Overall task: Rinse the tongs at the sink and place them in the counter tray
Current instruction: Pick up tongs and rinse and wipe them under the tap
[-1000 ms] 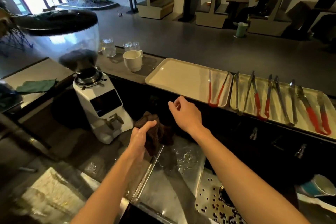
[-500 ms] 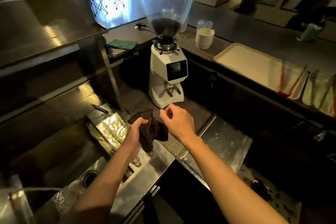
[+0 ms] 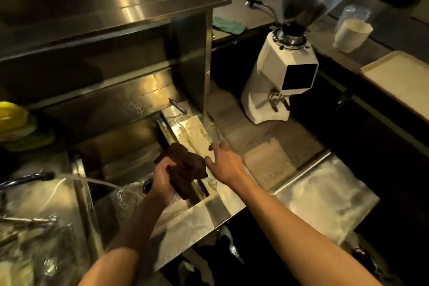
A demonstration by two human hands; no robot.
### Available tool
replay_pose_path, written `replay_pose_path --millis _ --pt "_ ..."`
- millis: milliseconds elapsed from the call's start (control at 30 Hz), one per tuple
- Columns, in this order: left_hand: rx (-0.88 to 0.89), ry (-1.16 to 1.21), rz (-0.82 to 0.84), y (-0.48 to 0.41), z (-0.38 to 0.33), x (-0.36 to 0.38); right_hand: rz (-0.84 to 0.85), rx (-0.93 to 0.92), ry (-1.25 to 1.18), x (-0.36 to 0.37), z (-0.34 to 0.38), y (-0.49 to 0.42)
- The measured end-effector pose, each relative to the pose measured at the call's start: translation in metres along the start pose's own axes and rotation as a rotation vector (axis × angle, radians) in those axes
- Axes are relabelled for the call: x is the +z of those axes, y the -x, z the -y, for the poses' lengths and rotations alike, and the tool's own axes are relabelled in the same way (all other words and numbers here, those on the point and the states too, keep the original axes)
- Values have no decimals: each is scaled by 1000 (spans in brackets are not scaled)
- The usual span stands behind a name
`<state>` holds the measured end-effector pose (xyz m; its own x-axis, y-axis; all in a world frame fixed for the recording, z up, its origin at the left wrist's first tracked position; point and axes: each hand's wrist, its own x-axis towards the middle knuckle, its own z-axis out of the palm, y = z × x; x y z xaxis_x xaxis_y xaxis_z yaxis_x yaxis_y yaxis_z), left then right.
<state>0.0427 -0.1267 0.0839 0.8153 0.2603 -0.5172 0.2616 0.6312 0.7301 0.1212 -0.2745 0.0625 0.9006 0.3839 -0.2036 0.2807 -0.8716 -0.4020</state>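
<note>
My left hand grips a dark brown cloth over the right edge of the steel sink. Just right of the cloth, my right hand hovers with relaxed fingers and holds nothing. A faucet at the left pours a stream of water into the basin. Several metal utensils, blurred, lie in the left basin; I cannot tell whether they are tongs. Only a corner of the beige counter tray shows at the right edge.
A white coffee grinder stands on the counter behind my hands. A white cup and a green rag sit farther back. A steel shelf overhangs the sink. Yellow and green plates are stacked at the left.
My view has swung left from the trays of tongs to the sink. My left hand carried the brown cloth over the basin; the right hand followed beside it, empty.
</note>
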Motion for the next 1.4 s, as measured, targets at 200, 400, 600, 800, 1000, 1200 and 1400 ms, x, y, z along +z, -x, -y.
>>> replay_pose_path --millis 200,400,600,800,1000,1200,1400 --pt "-26 -8 -226 -19 -2 -34 116 -173 129 40 18 -46" --pt "-11 -28 -374 -36 -1 -42 328 -144 205 74 13 -95" --pt "32 -68 -482 -41 4 -50 379 -64 347 107 5 -121" --pt "92 -57 -341 -42 -3 -67 426 -93 314 108 4 -134" --pt "97 225 -351 -52 -14 -116 476 -272 -94 104 19 -124" --pt "85 312 -459 -55 -40 -169 634 -265 -336 103 64 -93" --pt "72 305 -391 -65 -52 -202 783 -267 -361 123 105 -78"
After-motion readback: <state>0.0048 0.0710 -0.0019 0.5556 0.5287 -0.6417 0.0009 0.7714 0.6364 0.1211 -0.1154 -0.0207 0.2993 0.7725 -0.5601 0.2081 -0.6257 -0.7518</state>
